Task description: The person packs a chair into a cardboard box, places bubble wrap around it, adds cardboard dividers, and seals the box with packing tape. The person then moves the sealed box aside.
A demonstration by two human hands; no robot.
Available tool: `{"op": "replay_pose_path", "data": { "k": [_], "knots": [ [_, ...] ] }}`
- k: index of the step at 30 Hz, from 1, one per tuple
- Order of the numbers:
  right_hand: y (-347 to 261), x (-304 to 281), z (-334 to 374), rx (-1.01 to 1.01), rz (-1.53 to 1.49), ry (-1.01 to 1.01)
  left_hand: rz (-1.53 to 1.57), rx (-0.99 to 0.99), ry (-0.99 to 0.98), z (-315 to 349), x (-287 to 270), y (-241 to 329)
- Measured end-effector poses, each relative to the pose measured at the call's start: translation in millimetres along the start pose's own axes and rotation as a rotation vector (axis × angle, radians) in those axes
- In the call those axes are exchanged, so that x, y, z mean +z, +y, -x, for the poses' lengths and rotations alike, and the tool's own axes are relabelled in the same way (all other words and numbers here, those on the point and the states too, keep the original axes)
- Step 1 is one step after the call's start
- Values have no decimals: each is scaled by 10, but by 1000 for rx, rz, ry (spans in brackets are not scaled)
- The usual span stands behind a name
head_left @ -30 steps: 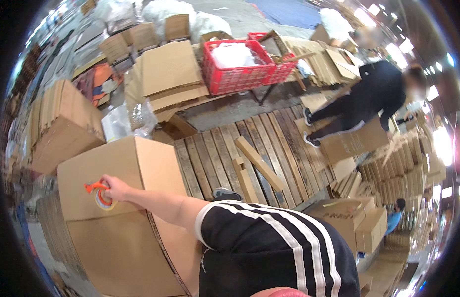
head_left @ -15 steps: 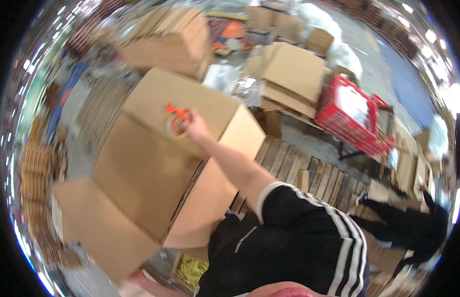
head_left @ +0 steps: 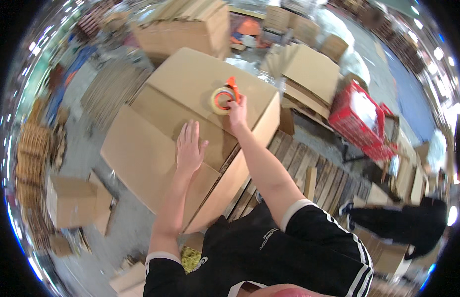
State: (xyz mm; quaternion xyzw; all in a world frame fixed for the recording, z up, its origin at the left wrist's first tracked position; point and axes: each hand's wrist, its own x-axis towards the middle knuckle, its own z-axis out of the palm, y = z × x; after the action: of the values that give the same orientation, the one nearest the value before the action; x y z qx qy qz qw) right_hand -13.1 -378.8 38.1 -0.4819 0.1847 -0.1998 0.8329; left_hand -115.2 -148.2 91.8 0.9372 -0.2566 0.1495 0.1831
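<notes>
A large brown cardboard box [head_left: 200, 69] stands in front of me with its top flaps folded inward. The left flap [head_left: 135, 148] lies across the top, and a strip of the inner flaps [head_left: 163, 111] shows between it and the far flap. My left hand [head_left: 190, 148] is spread flat near that flap's edge, fingers pointing away from me. Over the right part of the box top, my right hand [head_left: 238, 116] grips an orange tape dispenser [head_left: 231, 85] carrying a roll of tape [head_left: 217, 101].
Stacked flat cardboard [head_left: 311, 72] and a red plastic crate [head_left: 356, 109] stand to the right. Wooden pallet slats [head_left: 289, 158] lie beside the box. A smaller open carton [head_left: 74, 200] sits at left. Another person in black [head_left: 398, 222] is at the far right.
The left flap has swung up from hanging outward and now lies over the box top. My left hand has come onto the box. My right hand has shifted right with the tape dispenser.
</notes>
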Motion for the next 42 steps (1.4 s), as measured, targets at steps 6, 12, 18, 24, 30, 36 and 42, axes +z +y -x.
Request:
{"op": "replay_pose_path", "data": {
  "k": [6, 12, 18, 24, 30, 36, 42],
  "knots": [
    [-117, 205, 71, -11, 166, 179, 11, 224, -428, -765, 477, -205],
    [-271, -635, 1662, -257, -160, 417, -68, 264, -256, -728, 598, -326],
    [507, -3035, 3721, 33, 226, 1339, -123, 268, -305, -693, 672, -365],
    [2000, -3117, 5035, 624, -270, 1515, -115, 302, -282, -627, 696, -418],
    [2471, -2141, 5307, 453, -1018, 1171, -175, 328, -302, -591, 585, -456],
    [648, -1912, 5897, 93, -673, 1114, -131, 361, -319, -576, 442, -552],
    [-1198, -357, 5797, -63, -365, 642, -63, 431, -439, -706, 415, -583]
  ]
}}
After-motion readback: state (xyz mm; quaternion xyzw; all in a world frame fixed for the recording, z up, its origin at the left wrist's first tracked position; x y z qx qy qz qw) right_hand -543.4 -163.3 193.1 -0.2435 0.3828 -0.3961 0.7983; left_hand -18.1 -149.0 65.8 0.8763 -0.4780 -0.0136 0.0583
